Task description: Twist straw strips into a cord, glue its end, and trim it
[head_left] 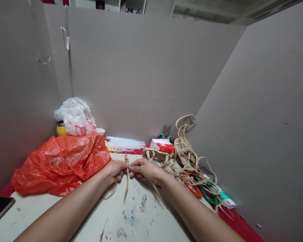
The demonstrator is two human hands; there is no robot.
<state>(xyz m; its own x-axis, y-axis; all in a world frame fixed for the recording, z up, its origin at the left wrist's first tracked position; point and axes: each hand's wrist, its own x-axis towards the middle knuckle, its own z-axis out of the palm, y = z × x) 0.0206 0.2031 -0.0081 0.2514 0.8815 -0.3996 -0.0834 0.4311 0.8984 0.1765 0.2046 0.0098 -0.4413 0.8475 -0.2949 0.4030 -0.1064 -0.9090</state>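
Observation:
My left hand [116,169] and my right hand [145,169] meet over the middle of the white board [111,222]. Between their fingertips they pinch a braid of straw-coloured fibre [126,158]. Its short plaited end points away from me, and a loose strand [126,190] hangs down toward me. Another strand [111,192] trails below my left hand, and one more [157,192] runs under my right wrist. The exact crossing of the strands is hidden by my fingers.
A crumpled red plastic bag [65,164] lies left, with a white bag [77,114] and yellow jar [61,128] behind. Glue sticks [126,144], a red-white box [163,146] and pliers [166,133] line the back. Tangled braided cord [185,151] covers orange-handled scissors [195,191]. A phone [0,208] sits front left.

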